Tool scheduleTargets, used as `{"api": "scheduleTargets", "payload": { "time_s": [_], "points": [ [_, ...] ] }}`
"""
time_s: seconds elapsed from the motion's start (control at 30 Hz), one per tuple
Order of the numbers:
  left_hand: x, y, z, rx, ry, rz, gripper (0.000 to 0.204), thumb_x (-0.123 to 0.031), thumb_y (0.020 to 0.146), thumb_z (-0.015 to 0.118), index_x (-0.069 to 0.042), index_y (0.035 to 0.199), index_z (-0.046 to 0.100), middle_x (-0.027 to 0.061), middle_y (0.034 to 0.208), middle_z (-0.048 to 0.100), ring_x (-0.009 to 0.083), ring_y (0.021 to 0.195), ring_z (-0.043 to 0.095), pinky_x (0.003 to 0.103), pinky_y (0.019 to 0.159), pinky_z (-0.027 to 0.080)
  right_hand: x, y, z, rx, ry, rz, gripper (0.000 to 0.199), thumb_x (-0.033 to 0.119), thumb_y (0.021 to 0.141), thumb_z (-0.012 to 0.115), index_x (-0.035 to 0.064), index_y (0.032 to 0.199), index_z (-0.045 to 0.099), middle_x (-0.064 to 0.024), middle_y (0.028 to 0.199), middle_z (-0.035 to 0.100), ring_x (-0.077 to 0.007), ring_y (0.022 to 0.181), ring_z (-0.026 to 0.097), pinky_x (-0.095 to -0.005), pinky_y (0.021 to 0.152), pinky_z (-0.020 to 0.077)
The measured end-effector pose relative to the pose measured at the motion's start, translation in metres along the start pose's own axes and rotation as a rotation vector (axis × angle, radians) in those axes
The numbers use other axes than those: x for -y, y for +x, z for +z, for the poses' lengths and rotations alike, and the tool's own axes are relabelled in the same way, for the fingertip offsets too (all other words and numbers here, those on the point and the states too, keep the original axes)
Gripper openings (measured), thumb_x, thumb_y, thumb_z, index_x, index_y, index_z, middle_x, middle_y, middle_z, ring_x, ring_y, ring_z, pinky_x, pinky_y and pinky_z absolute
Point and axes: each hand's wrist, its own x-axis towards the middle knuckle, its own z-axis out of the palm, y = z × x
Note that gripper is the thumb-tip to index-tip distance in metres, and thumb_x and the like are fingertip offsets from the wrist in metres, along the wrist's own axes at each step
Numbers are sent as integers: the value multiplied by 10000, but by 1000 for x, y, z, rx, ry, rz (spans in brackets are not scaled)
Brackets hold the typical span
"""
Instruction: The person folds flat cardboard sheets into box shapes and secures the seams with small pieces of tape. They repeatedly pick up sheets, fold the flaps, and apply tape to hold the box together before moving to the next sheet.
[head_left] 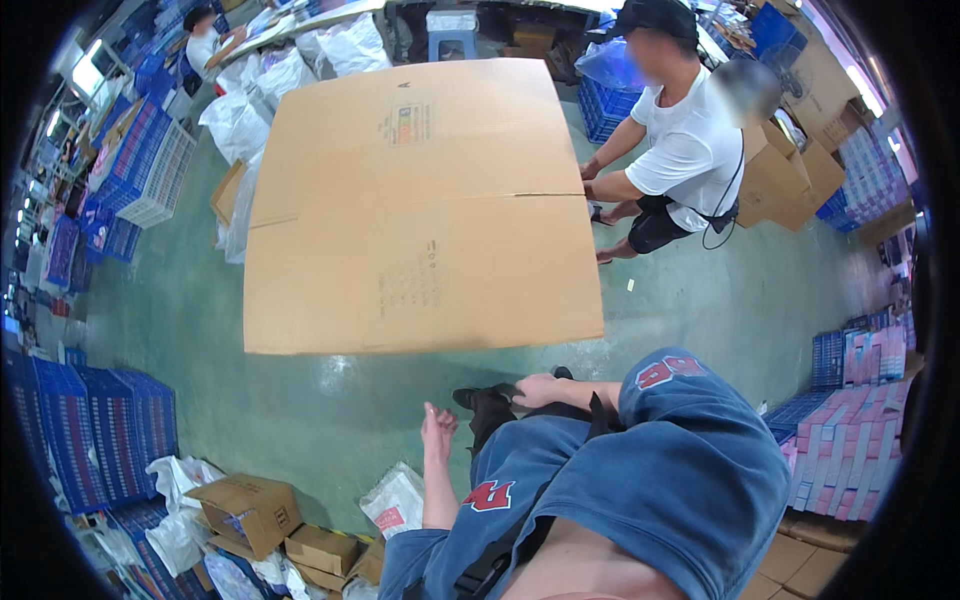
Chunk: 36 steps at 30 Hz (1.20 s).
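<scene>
A large brown cardboard sheet (420, 240) with printed marks and a crease across its middle spreads out in front of me. A co-worker (690, 140) in a white shirt has both hands at its right edge. My left hand (438, 430) is held below the sheet's near edge, apart from it, with fingers loosely bent and nothing seen in them. In front of my body, my right hand (537, 390) is closed; a small dark shape shows at its fingers, too unclear to name against my dark trousers and shoes.
Stacked blue crates (95, 430) line the left side, with opened cartons (250, 512) and white bags at the lower left. Pink-and-blue stacks (850, 450) stand on the right. Further off are white sacks (240, 125), a blue stool (452, 38) and another person (205, 45).
</scene>
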Motion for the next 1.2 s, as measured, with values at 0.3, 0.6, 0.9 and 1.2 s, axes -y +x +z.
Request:
{"api": "scheduleTargets", "payload": {
  "time_s": [0.3, 0.6, 0.9, 1.2],
  "points": [
    [-109, 63, 154, 134, -450, 309, 754, -547, 927, 642, -85, 1471, 397, 95, 1415, 511, 263, 1241, 532, 435, 1031, 469, -173, -58, 5, -322, 1538, 608, 604, 507, 1006, 377, -38, 1106, 619, -244, 1077, 694, -354, 959, 697, -447, 812, 561],
    [-139, -84, 157, -25, -237, 643, 440, -324, 992, 600, -39, 1326, 573, 76, 1249, 650, 200, 1116, 637, 346, 934, 540, -241, -133, -106, -595, 1732, 87, 940, 716, 950, 402, -57, 1475, 293, -251, 1367, 543, -359, 1104, 646, -457, 911, 534],
    [-223, -281, 100, -181, 84, 1028, 424, -301, 1000, 586, 36, 1257, 579, 125, 1123, 674, 227, 978, 676, 353, 822, 561, -147, -89, -229, -421, 1634, -162, 871, 777, 935, 303, 53, 1384, 486, -157, 1232, 638, -276, 1014, 672, -434, 796, 572],
    [-196, -453, 208, -490, 171, 1459, 353, -192, 937, 676, 61, 1178, 628, 85, 1029, 677, 143, 891, 623, 288, 775, 492, -101, -62, -205, -605, 1697, -357, 736, 598, 985, 470, 28, 1448, 439, -146, 1398, 545, -293, 1203, 596, -446, 966, 529]
  ]
}}
